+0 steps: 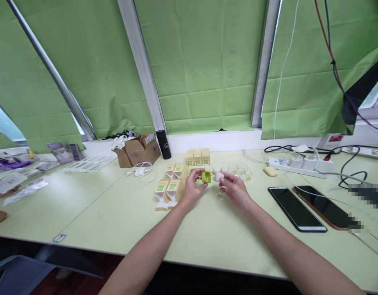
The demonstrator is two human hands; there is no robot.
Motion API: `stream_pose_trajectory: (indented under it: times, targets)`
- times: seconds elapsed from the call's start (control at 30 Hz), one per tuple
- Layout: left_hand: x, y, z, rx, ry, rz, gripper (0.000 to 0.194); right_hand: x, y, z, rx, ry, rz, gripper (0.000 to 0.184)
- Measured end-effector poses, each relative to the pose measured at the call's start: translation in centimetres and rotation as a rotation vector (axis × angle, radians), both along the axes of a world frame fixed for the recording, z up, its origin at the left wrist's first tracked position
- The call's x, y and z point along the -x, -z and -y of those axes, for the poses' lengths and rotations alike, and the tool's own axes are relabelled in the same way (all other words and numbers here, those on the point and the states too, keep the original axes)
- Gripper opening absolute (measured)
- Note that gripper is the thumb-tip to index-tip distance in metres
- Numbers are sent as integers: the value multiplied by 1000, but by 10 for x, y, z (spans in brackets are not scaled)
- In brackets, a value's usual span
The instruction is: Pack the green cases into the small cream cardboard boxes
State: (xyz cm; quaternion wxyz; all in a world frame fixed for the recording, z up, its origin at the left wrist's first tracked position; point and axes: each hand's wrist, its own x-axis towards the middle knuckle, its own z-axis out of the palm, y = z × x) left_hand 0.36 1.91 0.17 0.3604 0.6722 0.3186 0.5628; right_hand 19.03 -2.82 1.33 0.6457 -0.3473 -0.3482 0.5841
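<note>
My left hand (192, 189) is closed around a small olive-green open holder (206, 177), gripped between thumb and fingers over the table. Facing it, my right hand (236, 190) pinches a small white rounded piece (218, 176); its exact kind is too small to make out. A narrow gap separates the two pieces. Just left of my left hand stand several small cream boxes (173, 186) with green windows and open flaps. A clear plastic tray (246, 175) with round cups and bits of yellow lies beyond my right hand.
A row of cream boxes (198, 157) stands at the back, near a black bottle (163, 144) and an open cardboard box (142, 150). Two phones (297, 209) lie at the right, below a power strip (299, 166) with cables. A beige rounded object (270, 171) sits nearby.
</note>
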Motion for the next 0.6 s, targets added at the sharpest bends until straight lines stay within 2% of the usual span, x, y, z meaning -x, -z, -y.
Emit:
stream_pose_trajectory:
  times: [0.27, 0.6]
  targets:
    - [-1, 2, 2, -81, -46, -116, 49, 2, 0, -2, -40, 62, 185, 55]
    - [-2, -4, 7, -118, -38, -172, 51, 2, -1, -1, -83, 65, 324, 60]
